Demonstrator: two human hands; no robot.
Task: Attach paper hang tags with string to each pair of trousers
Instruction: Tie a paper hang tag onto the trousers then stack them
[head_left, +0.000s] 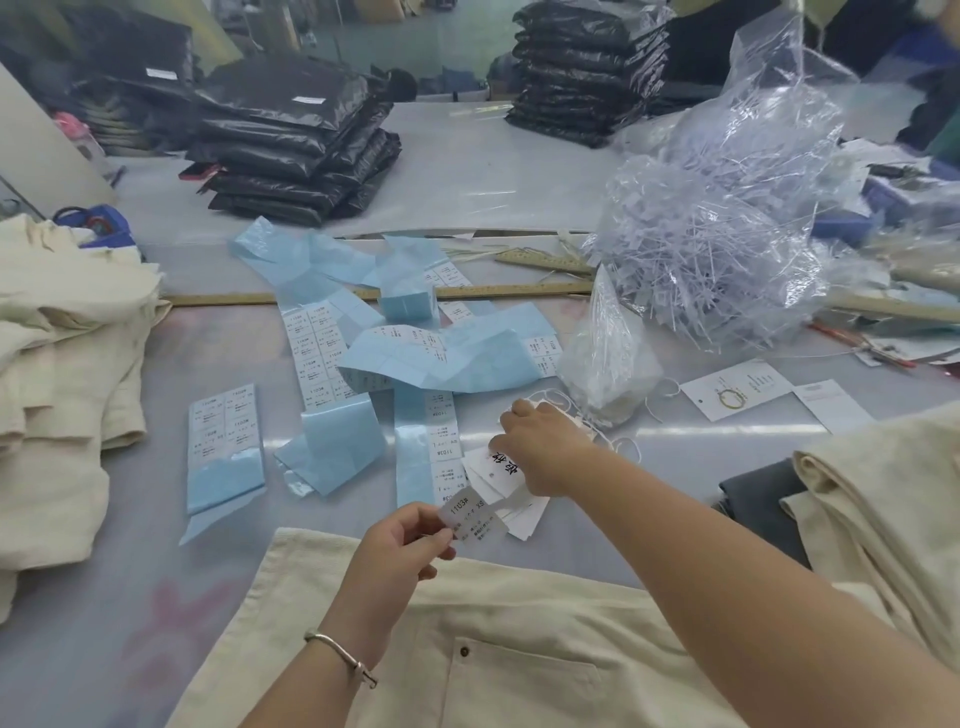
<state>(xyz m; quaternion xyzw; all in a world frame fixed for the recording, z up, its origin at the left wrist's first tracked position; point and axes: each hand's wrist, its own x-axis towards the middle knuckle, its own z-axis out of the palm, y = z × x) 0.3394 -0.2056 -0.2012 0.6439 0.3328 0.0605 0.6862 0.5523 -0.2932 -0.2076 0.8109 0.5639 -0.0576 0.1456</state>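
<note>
Across the bench (467, 171), clutter everywhere: stacks of black bagged garments (296, 135) at the far side, a big clear bag of plastic tag fasteners (727, 244) to the right, strips of blue-backed size stickers (332, 358) spread over the middle. Nearest the camera lie cream trousers (493, 649), waistband side toward the stickers, a back pocket with a button showing. More cream trousers are piled at far left (57, 364) and folded at the right edge (893, 493).

Just beyond the near trousers sits a small heap of white paper hang tags (498, 467), with loose white string (623, 447) trailing beside a small clear bag (608, 358).

Right hand (540, 447) reaches over that heap, fingers curled down onto the tags and string; whether its grip has actually closed on one tag is hidden by the back of the hand, cannot tell. Left hand (400, 545) has a narrow pinch grip on a peeled size sticker (470, 514) printed 1103# XS, held up just above the trousers' waistband, near the tag heap.

Step in hand, as judged: preparing one tag, sticker ready, tag being fetched. Next move likely calls for pulling a single tag free of the heap, pressing the sticker flat on it, then threading string through the tag hole and onto the trousers. Risk: sticker curling onto itself, or picking two tags.
</note>
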